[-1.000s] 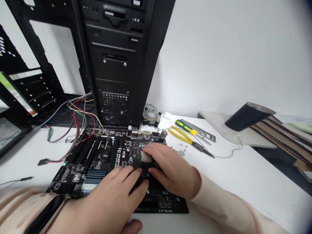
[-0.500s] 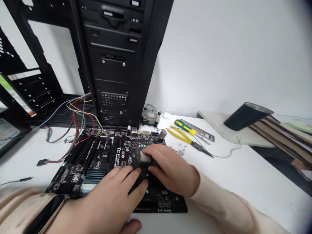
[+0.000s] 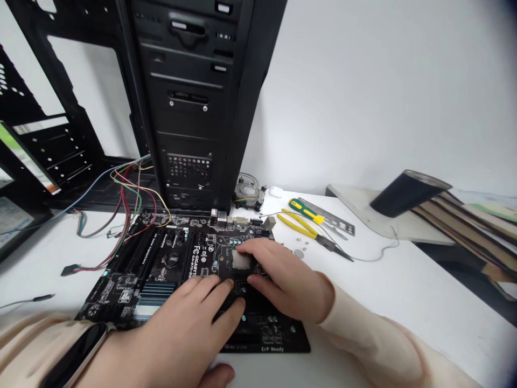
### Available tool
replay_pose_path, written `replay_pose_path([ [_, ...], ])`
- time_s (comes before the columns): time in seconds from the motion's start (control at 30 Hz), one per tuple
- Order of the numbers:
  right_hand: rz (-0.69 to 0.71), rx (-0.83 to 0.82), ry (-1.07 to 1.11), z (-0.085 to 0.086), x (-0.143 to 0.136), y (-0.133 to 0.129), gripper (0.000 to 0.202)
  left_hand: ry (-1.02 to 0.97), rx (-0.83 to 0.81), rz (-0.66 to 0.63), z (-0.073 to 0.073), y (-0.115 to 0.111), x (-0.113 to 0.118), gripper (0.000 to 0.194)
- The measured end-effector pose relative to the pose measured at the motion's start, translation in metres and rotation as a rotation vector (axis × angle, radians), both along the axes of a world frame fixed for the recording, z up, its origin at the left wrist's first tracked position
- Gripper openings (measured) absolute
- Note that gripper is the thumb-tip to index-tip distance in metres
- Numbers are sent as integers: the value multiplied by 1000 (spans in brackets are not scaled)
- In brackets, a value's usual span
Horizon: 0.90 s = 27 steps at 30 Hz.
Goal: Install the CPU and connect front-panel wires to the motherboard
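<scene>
A black motherboard (image 3: 173, 253) lies flat on the white table, with a silver square chip (image 3: 240, 260) in its socket area. My left hand (image 3: 194, 318) rests on the board's lower part, fingers spread and nothing held, just left of and below the chip. At the chip's right side is my right hand (image 3: 283, 277), its index fingertip by the chip's upper edge and its thumb lower down, apart from each other. Whether that fingertip touches the chip is hard to tell. A blue heatsink (image 3: 155, 299) sits beside my left hand.
Behind the board stands a black computer case (image 3: 189, 118) with loose coloured wires (image 3: 127, 210). To the right lie yellow pliers (image 3: 301, 225), a green-yellow screwdriver (image 3: 305, 210), a metal plate (image 3: 335, 218) and a small fan (image 3: 248, 191). A dark cylinder (image 3: 407, 193) is farther right.
My right hand has shifted very slightly right, and a little more of the chip's surroundings shows. My left hand has stayed in place.
</scene>
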State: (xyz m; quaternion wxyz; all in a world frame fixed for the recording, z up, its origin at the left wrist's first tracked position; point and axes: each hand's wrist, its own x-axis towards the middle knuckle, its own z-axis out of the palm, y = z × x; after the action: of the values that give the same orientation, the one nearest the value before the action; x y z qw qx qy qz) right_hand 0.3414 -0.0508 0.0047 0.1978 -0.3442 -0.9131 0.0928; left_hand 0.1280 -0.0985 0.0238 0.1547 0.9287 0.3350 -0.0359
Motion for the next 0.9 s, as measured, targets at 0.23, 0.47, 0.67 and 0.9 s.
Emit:
replay_pose_path([
  [0.23,14,6,10,2,2,0,37,-40,35,5,-3,0,-2,57],
  [0.47,16,-3,76,0,2,0,36,-39,49,2,-4,-1,-1,57],
  [0.67,57,12,133,0,1,-1,38,-24,44,3,-2,-1,0,57],
  [0.9,39,11,142,1,2,-2,38,35,29,-8,-2,1,0,58],
])
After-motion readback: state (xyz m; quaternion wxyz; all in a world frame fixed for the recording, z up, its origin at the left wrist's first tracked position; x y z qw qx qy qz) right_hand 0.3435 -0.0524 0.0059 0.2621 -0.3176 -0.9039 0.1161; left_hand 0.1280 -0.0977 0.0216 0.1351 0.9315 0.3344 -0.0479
